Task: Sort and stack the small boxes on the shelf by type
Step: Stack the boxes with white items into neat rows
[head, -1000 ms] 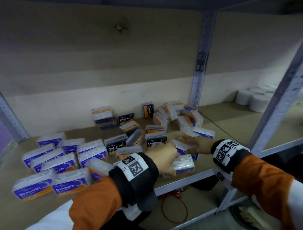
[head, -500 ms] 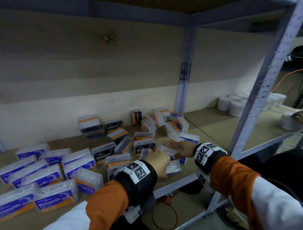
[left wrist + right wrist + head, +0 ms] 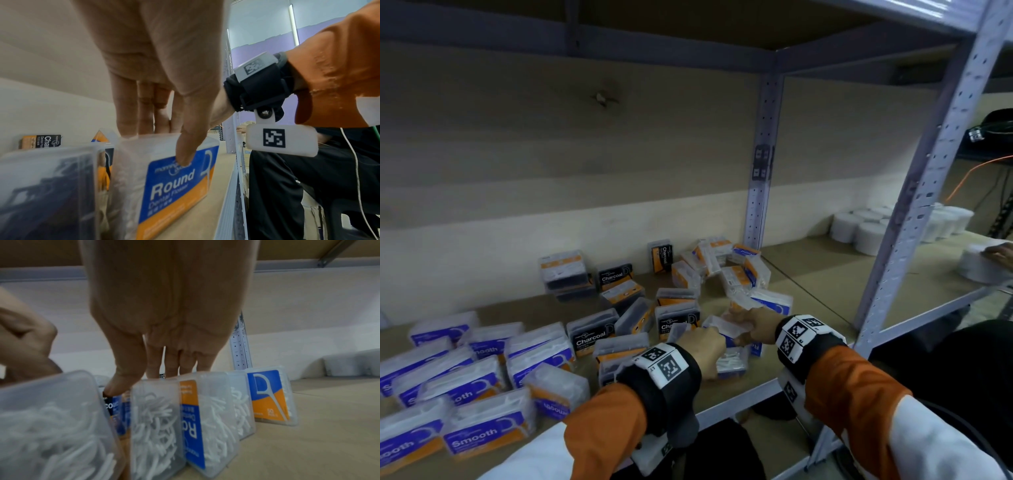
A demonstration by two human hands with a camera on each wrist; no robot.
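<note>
My left hand grips a clear Round floss box from above, thumb on its blue and orange label and fingers behind it. Just to the right, my right hand pinches the top of another Round box standing on edge. Both boxes are near the shelf's front edge. Smooth boxes lie in rows at the left. Charcoal boxes are in the middle. A loose pile of Round boxes lies at the back right.
A grey shelf post rises just right of my right arm, and another post stands at the back wall. White rolls fill the neighbouring bay, where another person's hand rests. The metal front rail runs under my wrists.
My head view has swung up and to the right, so the boxes sit lower and further left. Both hands stay close together on the Round boxes near the front edge.
</note>
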